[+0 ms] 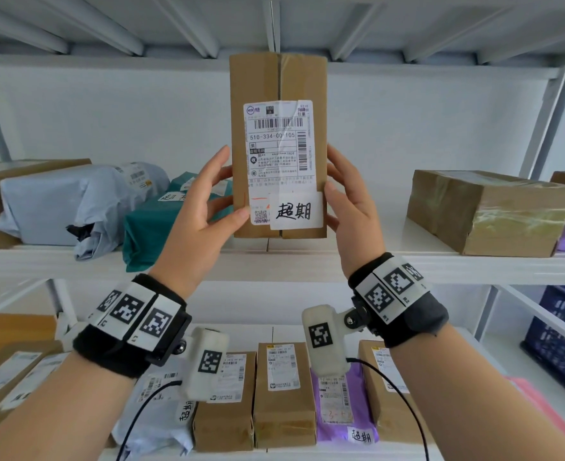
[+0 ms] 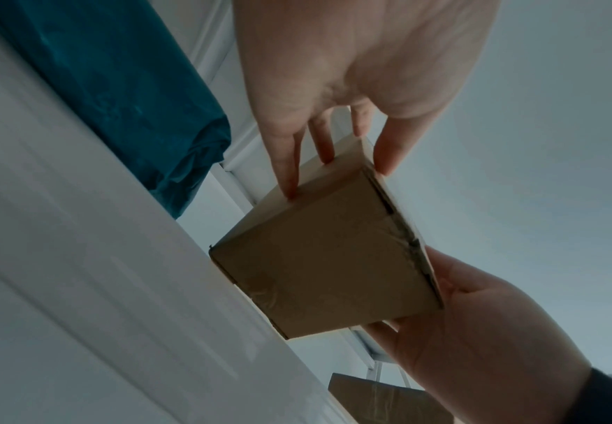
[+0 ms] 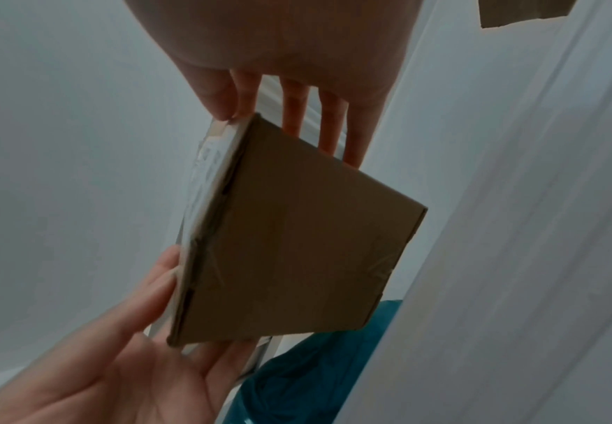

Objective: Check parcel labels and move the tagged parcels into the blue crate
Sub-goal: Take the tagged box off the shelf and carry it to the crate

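Tagged parcel lifted for its label check, not yet crated

The cardboard parcel (image 1: 278,144) stands upright between the left hand (image 1: 204,207) and right hand (image 1: 347,207), fingers and thumbs pinching its sides; its white tag (image 1: 296,210) shows. The blue crate (image 1: 560,341) sits low, right of the right hand, behind a shelf rail (image 1: 540,314); further tagged parcels wait below the wrists

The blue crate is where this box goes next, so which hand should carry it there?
Probably the right hand. The blue crate sits low on the right, on that hand's side, and it already grips the tagged box. The left hand would have to cross over.
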### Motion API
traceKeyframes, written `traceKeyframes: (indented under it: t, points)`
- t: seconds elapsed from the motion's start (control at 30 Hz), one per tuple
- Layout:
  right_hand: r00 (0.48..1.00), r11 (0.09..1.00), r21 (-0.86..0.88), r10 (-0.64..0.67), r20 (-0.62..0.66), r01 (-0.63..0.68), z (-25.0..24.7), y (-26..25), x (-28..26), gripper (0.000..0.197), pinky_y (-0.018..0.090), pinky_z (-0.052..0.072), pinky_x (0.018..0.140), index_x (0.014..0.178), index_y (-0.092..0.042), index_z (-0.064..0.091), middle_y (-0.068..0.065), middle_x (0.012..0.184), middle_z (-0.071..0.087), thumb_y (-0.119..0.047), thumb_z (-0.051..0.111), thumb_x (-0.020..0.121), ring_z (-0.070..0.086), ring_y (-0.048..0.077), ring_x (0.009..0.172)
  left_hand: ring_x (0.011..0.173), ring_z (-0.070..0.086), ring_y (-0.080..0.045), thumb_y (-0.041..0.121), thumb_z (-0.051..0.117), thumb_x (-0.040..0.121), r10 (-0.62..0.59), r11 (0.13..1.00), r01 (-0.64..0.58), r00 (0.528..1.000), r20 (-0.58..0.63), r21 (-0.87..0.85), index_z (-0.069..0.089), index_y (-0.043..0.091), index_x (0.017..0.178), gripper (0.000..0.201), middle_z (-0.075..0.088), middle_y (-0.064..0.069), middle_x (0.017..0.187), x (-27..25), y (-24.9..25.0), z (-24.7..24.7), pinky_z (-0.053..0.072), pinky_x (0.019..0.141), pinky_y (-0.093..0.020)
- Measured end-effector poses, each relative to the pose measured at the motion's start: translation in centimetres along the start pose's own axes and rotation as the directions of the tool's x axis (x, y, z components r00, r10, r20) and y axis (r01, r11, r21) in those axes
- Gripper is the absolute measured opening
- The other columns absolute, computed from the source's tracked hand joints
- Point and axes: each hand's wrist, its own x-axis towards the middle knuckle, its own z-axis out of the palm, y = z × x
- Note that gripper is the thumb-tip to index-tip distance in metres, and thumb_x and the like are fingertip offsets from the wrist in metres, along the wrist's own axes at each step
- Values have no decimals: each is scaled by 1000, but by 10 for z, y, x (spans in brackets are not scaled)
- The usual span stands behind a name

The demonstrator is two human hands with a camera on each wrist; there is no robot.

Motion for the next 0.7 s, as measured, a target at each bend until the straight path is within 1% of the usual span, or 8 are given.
traceKeyframes:
  t: [0.03,0.1,0.17,0.3,0.4,0.47,0.6,0.7]
  points:
    - [1000,1000,-6,-5,3,5,0,0,0,49,27,53,86,144,-20,39,5,139,50,-11,39,96,61,3,107,119,55,-4,4,53,95,-4,1000,4,1000,-13,-10,28,32,147,64,45,16,133,0,1,0,47,94,-17]
    - [1000,1000,-18,-13,6,13,0,-2,-1,50,30,52,87,144,-20,40,5,138,50,-13,38,95,61,5,106,108,60,0,5,49,98,-3,1000,2,999,-32,-30,32,33,144,57,47,13,129,-1,4,-1,49,84,-14]
    - [1000,1000,-24,-14,4,14,1,-4,-3,52,31,52,87,144,-20,41,4,138,50,-16,39,92,60,6,109,102,62,0,5,45,99,7,999,-8,999,-32,-40,34,32,142,52,49,10,125,-1,6,-2,50,81,-14]
    - [1000,999,-52,-15,-10,15,4,-8,-8,51,39,50,96,140,-23,44,1,137,51,-16,40,90,53,14,122,101,63,-1,5,43,100,11,998,-12,1000,-18,-54,35,31,141,49,51,9,123,-4,7,-6,52,82,-16]
    - [1000,999,-53,-8,-9,7,6,-11,-13,51,33,52,90,141,-22,43,2,136,52,-13,42,91,59,10,113,103,63,-3,5,44,99,5,998,-5,1000,5,-66,35,31,142,50,52,8,124,-4,6,-12,52,83,-18]
    - [1000,998,-55,-1,-3,0,5,-13,-16,48,31,52,88,140,-21,42,1,135,52,-8,41,95,62,8,106,104,63,-4,5,45,99,1,997,1,1000,20,-72,36,29,143,51,53,6,126,-5,5,-16,53,84,-19]
    - [1000,997,-71,22,-19,-23,9,-20,-25,47,40,50,97,140,-19,42,0,135,53,3,40,98,61,11,110,108,62,-7,5,46,98,-8,995,13,999,48,-95,37,29,143,52,53,3,129,-7,5,-23,53,87,-21]
    - [999,996,-84,23,-48,-27,11,-23,-34,49,47,47,101,140,-16,43,4,137,52,4,41,96,59,19,118,112,61,-10,4,48,97,-12,993,21,997,74,-115,39,31,140,52,54,1,129,-10,4,-26,54,91,-27]
